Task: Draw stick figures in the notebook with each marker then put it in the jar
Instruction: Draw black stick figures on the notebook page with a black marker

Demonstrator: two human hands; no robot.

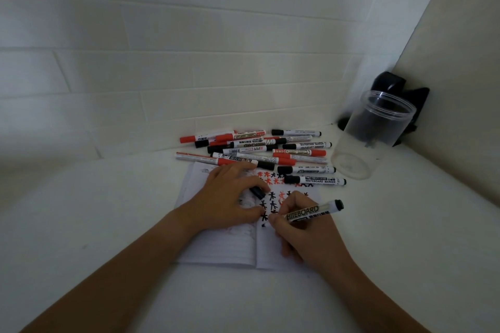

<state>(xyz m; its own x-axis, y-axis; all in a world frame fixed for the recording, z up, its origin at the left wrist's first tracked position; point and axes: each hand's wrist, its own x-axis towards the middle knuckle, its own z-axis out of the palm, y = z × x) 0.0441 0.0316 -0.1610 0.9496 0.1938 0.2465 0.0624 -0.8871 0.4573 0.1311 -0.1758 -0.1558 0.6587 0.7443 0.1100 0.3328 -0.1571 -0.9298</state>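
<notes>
Listing from the left: left hand (230, 194), fingers spread on the open notebook (219, 249) to pin the page flat, a black cap (257, 192) tucked under its curled fingers, presumably kept ready for recapping. Beyond the notebook's far edge, a loose pile of markers (254, 147), red and black, capped, apparently awaiting their turn. Notebook's right page: rows of red and black stick figures (272, 199). Right hand (305, 235), fingers clamped in a writing pinch on a black whiteboard marker (311, 212), tip on the paper at a fresh mark. Far right, near the corner: clear jar (370, 135), open-mouthed, apparently holding nothing, within reach for drop-off. Behind it, a black object (389, 84), unidentified.
</notes>
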